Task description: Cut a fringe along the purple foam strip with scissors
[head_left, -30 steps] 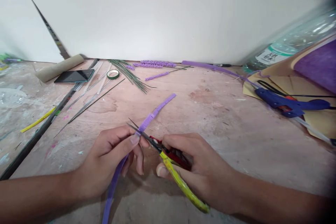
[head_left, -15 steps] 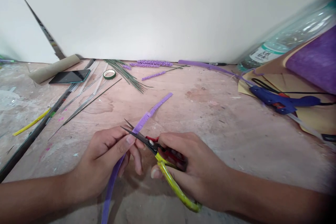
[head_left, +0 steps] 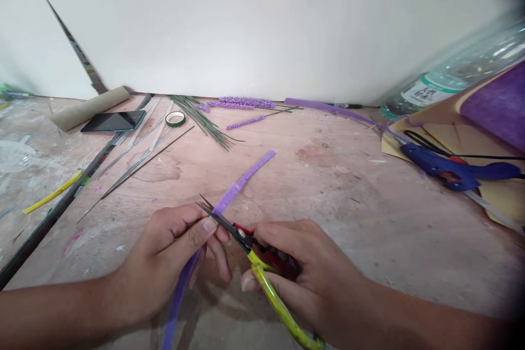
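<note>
A long purple strip [head_left: 227,197] with small cuts along one edge is pinched between the thumb and fingers of my left hand [head_left: 180,246]. Its lower end hangs down past the wrist. My right hand [head_left: 307,273] is closed round scissors [head_left: 262,276] with yellow and red handles. The slightly parted blades lie across the strip, just above my left thumb tip.
Purple flower stems [head_left: 241,103], green wires [head_left: 205,126] and a green tape roll [head_left: 175,118] lie at the back. A phone [head_left: 114,121] and a cardboard tube [head_left: 92,108] are left; a blue glue gun [head_left: 441,167] and a bottle [head_left: 435,87] are right.
The whole view has shifted a little, so the hands and table items sit slightly further right and lower. The scissor blades look a little closer together across the strip.
</note>
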`<state>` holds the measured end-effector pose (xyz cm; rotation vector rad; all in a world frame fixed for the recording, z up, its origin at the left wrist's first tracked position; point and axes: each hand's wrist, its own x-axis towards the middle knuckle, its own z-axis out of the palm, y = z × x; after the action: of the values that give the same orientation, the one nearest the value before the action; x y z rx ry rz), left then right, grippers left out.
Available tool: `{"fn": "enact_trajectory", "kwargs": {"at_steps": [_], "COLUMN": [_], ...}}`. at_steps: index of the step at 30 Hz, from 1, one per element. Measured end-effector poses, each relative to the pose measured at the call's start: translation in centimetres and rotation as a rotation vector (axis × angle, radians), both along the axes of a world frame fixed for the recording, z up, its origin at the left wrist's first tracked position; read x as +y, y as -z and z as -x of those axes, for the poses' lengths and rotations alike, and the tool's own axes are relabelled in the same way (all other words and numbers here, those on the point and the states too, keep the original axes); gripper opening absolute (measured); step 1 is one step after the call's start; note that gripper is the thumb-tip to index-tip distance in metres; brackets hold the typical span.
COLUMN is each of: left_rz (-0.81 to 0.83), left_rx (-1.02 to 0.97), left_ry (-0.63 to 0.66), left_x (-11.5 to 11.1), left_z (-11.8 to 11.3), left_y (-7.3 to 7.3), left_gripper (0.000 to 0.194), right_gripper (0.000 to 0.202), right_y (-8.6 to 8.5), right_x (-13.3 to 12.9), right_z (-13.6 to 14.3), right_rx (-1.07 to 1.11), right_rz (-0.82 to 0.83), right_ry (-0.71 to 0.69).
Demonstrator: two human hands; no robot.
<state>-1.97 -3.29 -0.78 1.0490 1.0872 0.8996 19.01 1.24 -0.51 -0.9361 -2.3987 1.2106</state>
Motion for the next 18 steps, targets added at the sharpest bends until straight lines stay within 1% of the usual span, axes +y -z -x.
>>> {"fn": "enact_trajectory", "kwargs": {"at_steps": [5,9,12,18], "left_rz": [0.001,0.033,0.033,0.052], "left_rx": [-0.039,-0.065,-0.069,-0.044], "left_ry": [-0.012,0.006,0.012,0.006], "left_x": [0.15,0.04,-0.05,0.15], "left_z": [-0.03,-0.08,-0.16,-0.22], "left_y": [0.2,0.57,0.74,0.48], "left_gripper": [0.033,0.03,0.031,0.033], "right_gripper": [0.047,0.041,0.039,0.043], "right_y": [0.06,-0.17,-0.26,-0.27], "right_x": [-0.02,0.0,0.1,0.37], "right_z": [-0.18,-0.17,-0.06,0.05], "right_rx": [0.004,-0.026,-0.009,-0.015], "right_rz": [0.043,0.071,0.085,0.12], "right_ry": [-0.004,-0.01,-0.015,-0.012]}}
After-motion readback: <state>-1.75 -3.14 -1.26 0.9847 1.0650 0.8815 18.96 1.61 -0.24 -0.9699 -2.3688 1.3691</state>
